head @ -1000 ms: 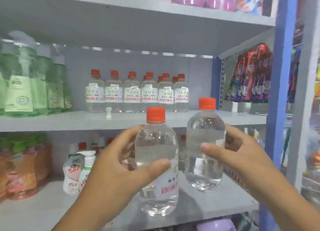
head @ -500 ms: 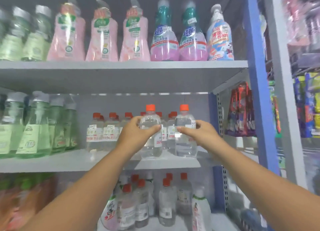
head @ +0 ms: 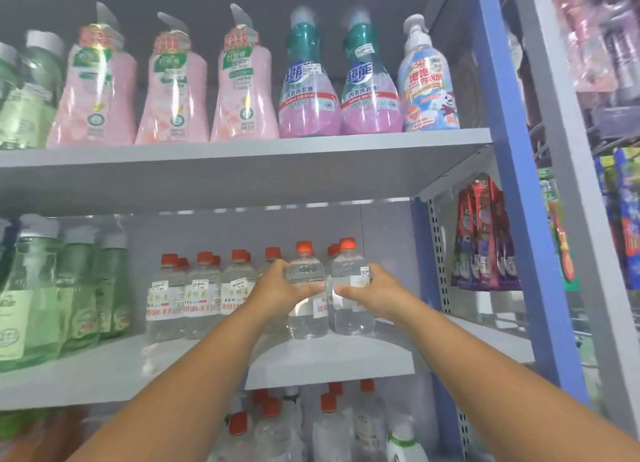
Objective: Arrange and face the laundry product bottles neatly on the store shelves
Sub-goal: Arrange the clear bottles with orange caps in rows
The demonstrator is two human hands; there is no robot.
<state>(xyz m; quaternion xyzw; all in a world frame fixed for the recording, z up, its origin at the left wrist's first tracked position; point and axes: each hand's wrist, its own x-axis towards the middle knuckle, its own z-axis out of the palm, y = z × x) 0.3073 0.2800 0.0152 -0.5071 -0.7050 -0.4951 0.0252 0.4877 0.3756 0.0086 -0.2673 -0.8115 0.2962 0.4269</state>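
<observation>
Two clear bottles with orange caps stand side by side on the middle shelf (head: 329,354). My left hand (head: 280,288) grips the left clear bottle (head: 306,319) around its upper body. The right clear bottle (head: 351,319) is held the same way by my right hand (head: 367,290). Their white labels are turned partly sideways. To their left stands a row of matching clear bottles (head: 197,295) with labels facing front, more of them hidden behind.
Green pump bottles (head: 52,288) fill the middle shelf's left end. Pink, teal-topped and blue bottles (head: 304,90) line the top shelf. More orange-capped bottles (head: 325,423) stand on the lower shelf. A blue upright post (head: 512,219) bounds the right side, with hanging packets (head: 485,239) behind it.
Both hands have carried the two clear bottles from near my chest up and forward, and the bottles now rest on the middle shelf at the row's right end. The camera has tilted upward.
</observation>
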